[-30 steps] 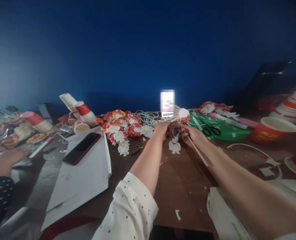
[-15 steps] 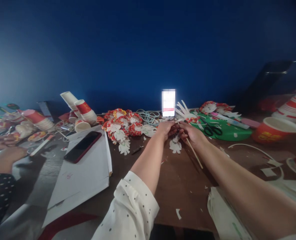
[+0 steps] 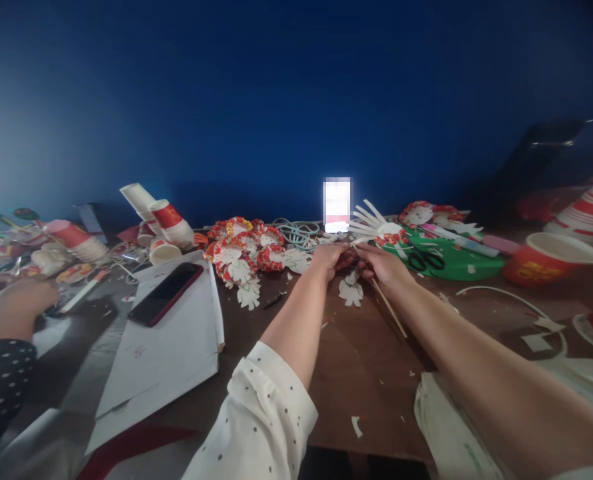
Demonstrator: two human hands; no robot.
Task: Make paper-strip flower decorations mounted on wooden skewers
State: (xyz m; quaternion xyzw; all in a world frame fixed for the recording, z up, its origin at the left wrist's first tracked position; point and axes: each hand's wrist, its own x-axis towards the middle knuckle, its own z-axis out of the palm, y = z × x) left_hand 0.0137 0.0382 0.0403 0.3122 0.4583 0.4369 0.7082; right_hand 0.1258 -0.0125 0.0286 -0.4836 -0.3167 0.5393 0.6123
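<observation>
Tbl (image 3: 361, 373) cluttered; scissors (image 3: 425, 261) nr R hand (image 3: 385, 268).

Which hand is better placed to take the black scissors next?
Probably the right hand: it is nearer the black scissors on the green sheet, while the left hand is farther away. However, the right seems to hold a thin stick, so it might need freeing first.

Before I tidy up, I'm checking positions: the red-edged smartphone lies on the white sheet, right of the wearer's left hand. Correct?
Wrong side: the head view shows the red-edged smartphone on the white sheet, left of the wearer's left hand.
</observation>
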